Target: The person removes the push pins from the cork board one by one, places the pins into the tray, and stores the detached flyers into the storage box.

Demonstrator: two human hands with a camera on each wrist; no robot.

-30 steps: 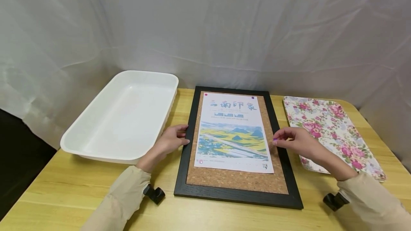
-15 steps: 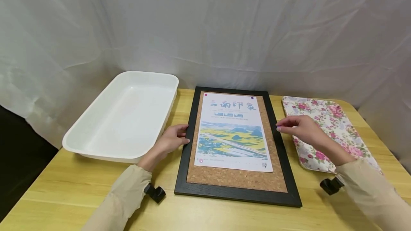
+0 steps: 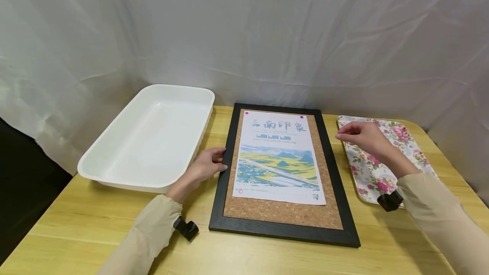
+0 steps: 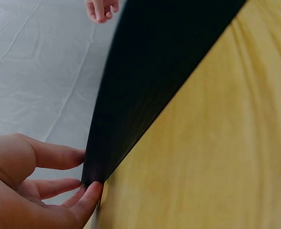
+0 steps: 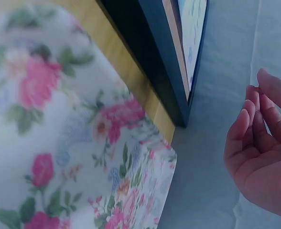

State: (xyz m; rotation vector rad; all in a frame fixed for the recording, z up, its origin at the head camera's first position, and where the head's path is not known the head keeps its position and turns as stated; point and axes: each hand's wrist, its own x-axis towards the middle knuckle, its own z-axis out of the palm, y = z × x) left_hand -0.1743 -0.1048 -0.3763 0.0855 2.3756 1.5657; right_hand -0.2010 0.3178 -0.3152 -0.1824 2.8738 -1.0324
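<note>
The white paper poster with a blue-and-yellow printed landscape (image 3: 279, 160) lay on the black-framed cork board (image 3: 282, 233), right of centre in the head view. A round pink pin (image 3: 246, 113) sat at its upper left corner and a round purple pin (image 3: 302, 117) at its upper right; none showed at the lower corners, so that end could probably lift or skew if brushed.

The left hand (image 3: 206, 164) held the board's left edge between thumb and fingertips, a sensible brace, since the board might slide on the yellow wooden counter (image 3: 259, 258) under a sideways push. The right hand (image 3: 363, 135) was narrow, thumb meeting fingertips, over the left part of the rectangular pink-and-white floral tray (image 3: 399, 133); whether it held something tiny could not be told.

For neat work, the sheet's lower edge called for smoothing flat first, and any pressure was best straight down, near a corner. The deep white rectangular basin (image 3: 137, 143) at left stood just beside the left hand, so bumping it was a risk.
</note>
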